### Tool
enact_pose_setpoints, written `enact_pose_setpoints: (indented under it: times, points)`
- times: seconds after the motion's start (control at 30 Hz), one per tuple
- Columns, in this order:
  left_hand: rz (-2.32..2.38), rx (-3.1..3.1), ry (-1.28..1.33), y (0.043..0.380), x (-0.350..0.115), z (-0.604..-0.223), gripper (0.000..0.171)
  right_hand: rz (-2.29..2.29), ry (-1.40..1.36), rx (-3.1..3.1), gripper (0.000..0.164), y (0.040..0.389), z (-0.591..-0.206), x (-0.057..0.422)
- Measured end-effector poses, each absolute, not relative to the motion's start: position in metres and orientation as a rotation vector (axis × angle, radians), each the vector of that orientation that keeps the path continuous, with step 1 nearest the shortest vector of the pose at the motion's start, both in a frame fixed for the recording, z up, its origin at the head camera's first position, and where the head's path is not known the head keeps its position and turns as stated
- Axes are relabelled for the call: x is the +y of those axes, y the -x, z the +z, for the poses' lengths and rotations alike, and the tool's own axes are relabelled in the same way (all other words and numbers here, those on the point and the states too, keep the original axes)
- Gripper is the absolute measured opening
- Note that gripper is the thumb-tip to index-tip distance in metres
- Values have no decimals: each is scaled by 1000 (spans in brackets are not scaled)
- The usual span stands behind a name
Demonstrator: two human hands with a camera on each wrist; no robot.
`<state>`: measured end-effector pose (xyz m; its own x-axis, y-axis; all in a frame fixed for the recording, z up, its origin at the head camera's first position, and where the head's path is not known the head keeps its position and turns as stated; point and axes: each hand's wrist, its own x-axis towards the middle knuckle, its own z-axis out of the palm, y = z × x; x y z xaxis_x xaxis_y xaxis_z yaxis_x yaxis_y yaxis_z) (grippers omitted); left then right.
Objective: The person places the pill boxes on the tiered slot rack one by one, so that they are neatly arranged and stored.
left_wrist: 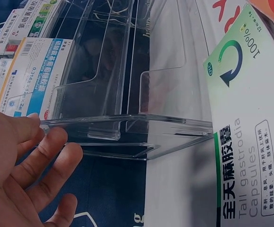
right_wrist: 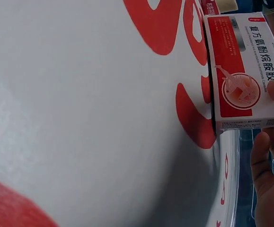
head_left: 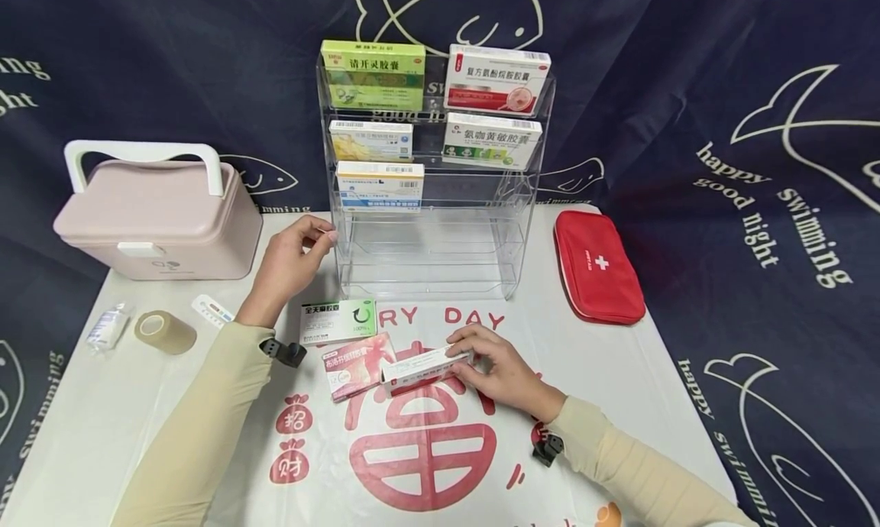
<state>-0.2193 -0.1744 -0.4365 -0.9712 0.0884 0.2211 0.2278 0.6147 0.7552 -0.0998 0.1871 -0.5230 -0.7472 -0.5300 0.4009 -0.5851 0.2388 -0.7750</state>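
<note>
1. So our right hand (head_left: 498,370) has a pinching grip on a red-and-white compound paracetamol capsule box (head_left: 415,373), thumb on the printed front and fingers round the back.
2. That box is low over the middle of the table (head_left: 660,405), its far end right up against the pink ibuprofen box (head_left: 359,365). Can't tell if it's actually resting on the tabletop.
3. Our left hand (head_left: 292,263) is up at the left edge of the clear acrylic rack (head_left: 426,290). Its grip is relaxed, fingers loosely bent, thumb and index right by the edge; we can't say for sure if they touch it.
4. The white-and-green Tall Gastrodia capsule box (head_left: 337,324) sits on the table just in front of the rack, right behind the pink one.
5. Rack top row: lime-green box (head_left: 374,80) left, another red-and-white box (head_left: 496,84) right. Next row: yellow-and-white box (head_left: 371,141) left, green-and-white box (head_left: 491,141) right. Below those, on the left, a blue-and-white box (head_left: 380,187).
6. Off to the left we've got a pale pink case (head_left: 154,214) with a white handle, a tan tape roll (head_left: 172,332) and a small wrapped packet (head_left: 108,328). Over on the right, a red first-aid pouch (head_left: 601,282).
</note>
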Motion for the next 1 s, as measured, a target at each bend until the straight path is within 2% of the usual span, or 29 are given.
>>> enact_pose_setpoints:
  times: [0.37, 1.0]
  points:
    - [-1287, -2667, 265, 220, -172, -435, 26, 1544, -1051, -2385, 30, 95, -490, 191]
    - [-1282, -2671, 264, 218, -173, -436, 27, 1559, -914, -2390, 31, 100, -494, 204]
